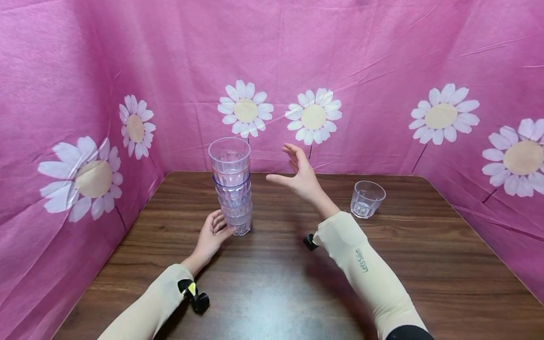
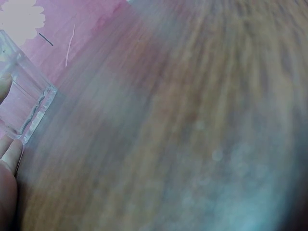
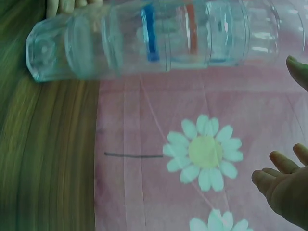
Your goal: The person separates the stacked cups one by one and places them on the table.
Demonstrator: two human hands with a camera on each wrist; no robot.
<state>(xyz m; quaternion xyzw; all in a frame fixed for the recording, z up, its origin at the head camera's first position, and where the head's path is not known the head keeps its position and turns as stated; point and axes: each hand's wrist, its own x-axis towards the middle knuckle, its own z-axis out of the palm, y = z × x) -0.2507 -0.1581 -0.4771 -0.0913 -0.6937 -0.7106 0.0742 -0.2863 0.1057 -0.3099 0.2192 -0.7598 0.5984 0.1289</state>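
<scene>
A tall stack of clear plastic cups (image 1: 231, 189) stands upright on the table, one cup set in another, with a red and a blue band around its middle. My left hand (image 1: 211, 236) grips the lowest cup (image 2: 36, 113), thumb on the near side and fingers on the far left. To the right of the stack, at about the height of its upper cups, my right hand (image 1: 302, 179) is held in the air with thumb and fingers spread, apart from it and holding nothing. In the right wrist view the stack (image 3: 130, 43) runs across the top.
A single clear cup (image 1: 367, 200) stands upright on the right part of the brown wooden table (image 1: 272, 283). Pink cloth (image 1: 365, 56) with white flowers hangs behind the table and along both sides.
</scene>
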